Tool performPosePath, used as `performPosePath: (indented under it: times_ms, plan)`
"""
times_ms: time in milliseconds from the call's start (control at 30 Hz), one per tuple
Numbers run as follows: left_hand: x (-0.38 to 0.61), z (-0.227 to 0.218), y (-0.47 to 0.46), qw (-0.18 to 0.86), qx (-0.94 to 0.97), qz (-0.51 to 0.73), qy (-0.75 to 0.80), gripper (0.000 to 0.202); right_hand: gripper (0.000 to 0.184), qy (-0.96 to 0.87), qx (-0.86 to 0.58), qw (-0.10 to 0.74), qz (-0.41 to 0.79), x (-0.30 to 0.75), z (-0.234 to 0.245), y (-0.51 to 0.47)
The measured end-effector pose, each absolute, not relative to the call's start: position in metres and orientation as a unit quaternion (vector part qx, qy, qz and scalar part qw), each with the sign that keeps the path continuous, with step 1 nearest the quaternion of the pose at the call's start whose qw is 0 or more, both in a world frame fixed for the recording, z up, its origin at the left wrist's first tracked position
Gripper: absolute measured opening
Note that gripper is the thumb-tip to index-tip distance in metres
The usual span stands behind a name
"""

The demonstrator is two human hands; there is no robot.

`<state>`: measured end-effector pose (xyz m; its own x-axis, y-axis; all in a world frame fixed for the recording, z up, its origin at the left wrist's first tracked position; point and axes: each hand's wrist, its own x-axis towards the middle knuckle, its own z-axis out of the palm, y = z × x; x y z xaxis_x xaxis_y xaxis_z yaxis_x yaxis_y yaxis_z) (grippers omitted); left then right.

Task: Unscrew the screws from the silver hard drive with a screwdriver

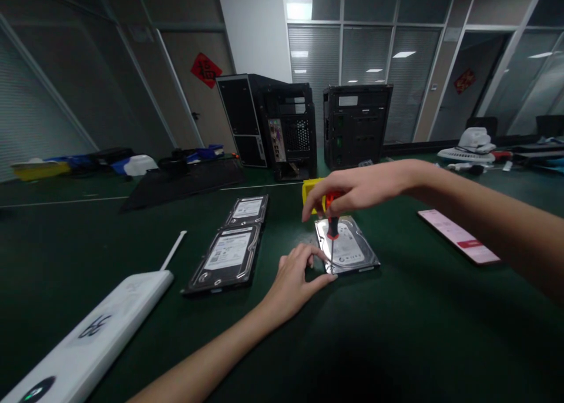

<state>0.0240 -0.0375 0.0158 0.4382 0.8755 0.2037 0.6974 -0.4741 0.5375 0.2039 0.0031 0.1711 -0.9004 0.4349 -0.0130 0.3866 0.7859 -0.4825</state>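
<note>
A silver hard drive lies flat on the green table in front of me. My right hand grips a red and black screwdriver from above. The screwdriver stands nearly upright, its tip at the near left corner of the drive. My left hand holds that same corner of the hard drive, with thumb and fingers around the edge by the tip. Left of it lie two more hard drives with white labels, a nearer one and a farther one. Part of a yellow object shows behind my right hand.
A white device marked with a number lies at the left front. A phone with a pink screen lies at right. Black computer cases stand at the back. A white cap sits back right.
</note>
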Motion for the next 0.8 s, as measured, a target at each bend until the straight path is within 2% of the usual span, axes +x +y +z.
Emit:
performPosePath:
  times_ms: [67,200,367,533,700,800]
  plan:
    - [0.024,0.014,-0.037,0.189,0.826,0.231,0.478,0.029,0.024,-0.944,-0.239,0.043,0.224,0.201,0.17,0.005]
    - [0.023,0.013,-0.038,0.186,0.828,0.229,0.477,0.028,0.025,-0.951,-0.225,0.094,0.191,0.2,0.163,0.005]
    - [0.023,0.013,-0.037,0.188,0.827,0.225,0.479,0.028,0.042,-0.939,-0.242,0.082,0.23,0.211,0.165,-0.003]
    - [0.024,0.013,-0.037,0.191,0.826,0.219,0.482,0.028,0.025,-0.943,-0.25,0.061,0.21,0.21,0.171,-0.008]
    - [0.024,0.016,-0.038,0.197,0.822,0.216,0.489,0.028,0.024,-0.943,-0.262,0.101,0.179,0.206,0.166,-0.007]
    - [0.024,0.016,-0.039,0.2,0.821,0.215,0.489,0.028,0.034,-0.935,-0.259,0.107,0.217,0.211,0.165,-0.008]
